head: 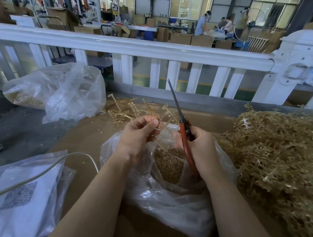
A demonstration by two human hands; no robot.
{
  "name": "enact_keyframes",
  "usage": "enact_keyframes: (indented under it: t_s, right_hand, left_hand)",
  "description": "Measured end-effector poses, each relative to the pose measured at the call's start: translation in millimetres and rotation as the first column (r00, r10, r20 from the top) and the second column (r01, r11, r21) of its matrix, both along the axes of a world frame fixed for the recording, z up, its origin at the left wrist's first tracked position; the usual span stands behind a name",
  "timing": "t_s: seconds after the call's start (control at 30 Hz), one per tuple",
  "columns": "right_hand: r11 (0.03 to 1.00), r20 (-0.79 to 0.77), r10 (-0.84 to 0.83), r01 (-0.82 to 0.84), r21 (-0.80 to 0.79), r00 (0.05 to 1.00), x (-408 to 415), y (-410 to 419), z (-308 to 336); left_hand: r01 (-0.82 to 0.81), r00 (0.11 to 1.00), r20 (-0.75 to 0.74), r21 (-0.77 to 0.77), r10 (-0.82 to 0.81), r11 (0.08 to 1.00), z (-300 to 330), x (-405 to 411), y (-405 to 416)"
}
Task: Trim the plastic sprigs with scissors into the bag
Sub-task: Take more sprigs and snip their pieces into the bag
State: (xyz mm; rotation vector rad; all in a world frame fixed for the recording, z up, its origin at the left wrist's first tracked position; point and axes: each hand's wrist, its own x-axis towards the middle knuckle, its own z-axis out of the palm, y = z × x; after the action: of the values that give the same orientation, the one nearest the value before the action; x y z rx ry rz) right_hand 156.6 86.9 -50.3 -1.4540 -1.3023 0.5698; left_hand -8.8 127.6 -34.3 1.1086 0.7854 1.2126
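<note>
Pinching a sprig [163,127] over the open bag [166,196], the left hand [140,135] steadies it; the right hand [199,147] grips the scissors [183,132], blades together. Trimmed bits [168,164] already fill the bag, but a big pile [277,152] on the right suggests plenty left.

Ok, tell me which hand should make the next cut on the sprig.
Right. The right hand already grips the scissors, blades closed and pointing up beside the sprig. The left hand pinches that sprig over the open bag, so it likely just steadies.

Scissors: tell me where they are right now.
In the head view the scissors sit right of centre, gripped by the right hand, blades closed and pointing up toward the white railing, above the open bag.
</note>
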Motion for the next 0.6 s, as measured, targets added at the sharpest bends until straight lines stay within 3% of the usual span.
enact_keyframes:
  t_s: [0.17, 0.3, 0.43, 0.6]
  right_hand:
    - [0.999, -0.023, 0.040, -0.040, -0.021, 0.999, -1.4, -1.3, 1.9]
    - [0.999, -0.143, -0.012, 0.017, 0.033, 0.990, -1.2, -0.6, 2.9]
    - [0.994, -0.204, -0.040, 0.060, 0.092, 0.978, 1.3, -2.6, 4.7]
    - [0.981, -0.302, -0.024, 0.080, 0.175, 0.953, 3.1, -5.1, 4.1]
  left_hand:
    - [0.027, 1.000, 0.007, -0.020, -0.027, 0.999, 1.0, 1.6, -1.3]
    - [0.148, 0.975, 0.188, -0.172, -0.115, 0.974, 4.0, 0.6, -2.0]
    - [0.288, 0.931, 0.293, -0.217, -0.219, 0.933, 7.0, -0.6, -4.1]
    - [0.359, 0.928, 0.204, -0.273, -0.311, 0.892, 5.7, -1.9, -5.1]
